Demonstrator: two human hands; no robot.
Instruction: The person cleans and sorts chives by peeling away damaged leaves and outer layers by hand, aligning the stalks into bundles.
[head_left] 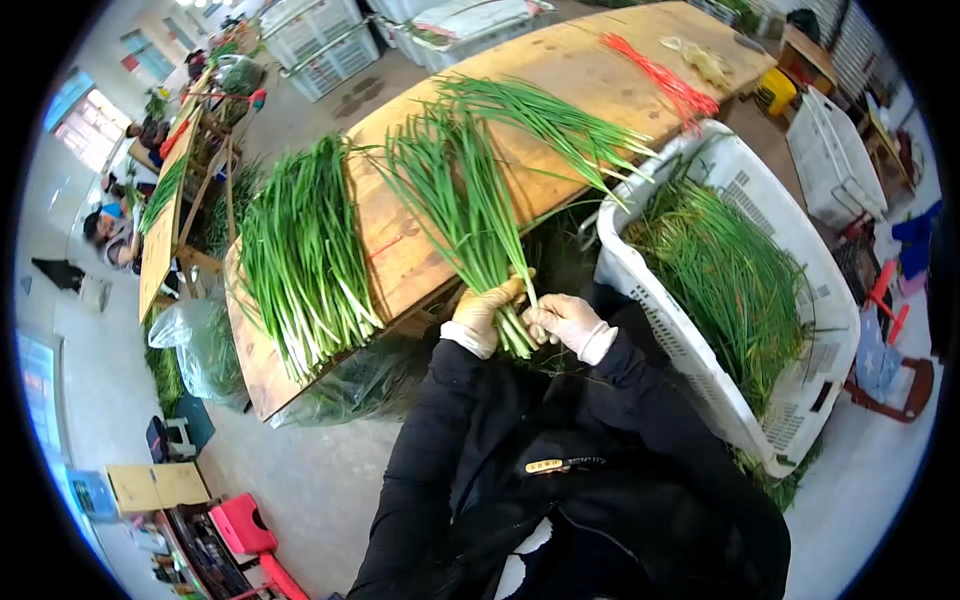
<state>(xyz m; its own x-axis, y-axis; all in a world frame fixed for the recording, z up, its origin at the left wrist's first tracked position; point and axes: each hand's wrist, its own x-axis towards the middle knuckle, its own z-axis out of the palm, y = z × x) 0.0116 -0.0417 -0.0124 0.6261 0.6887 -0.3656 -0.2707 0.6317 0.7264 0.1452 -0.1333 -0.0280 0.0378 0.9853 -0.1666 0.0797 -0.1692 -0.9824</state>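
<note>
Head view:
- My left hand squeezes 1 green bunch, its tips pointing away.
- My right hand pinches stems, right beside the bunch.

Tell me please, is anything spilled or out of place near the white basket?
Yes, slightly: loose greens show outside the white basket, low beside its near corner. They look odd because the other greens there lie inside it; they may have spilled.
</note>
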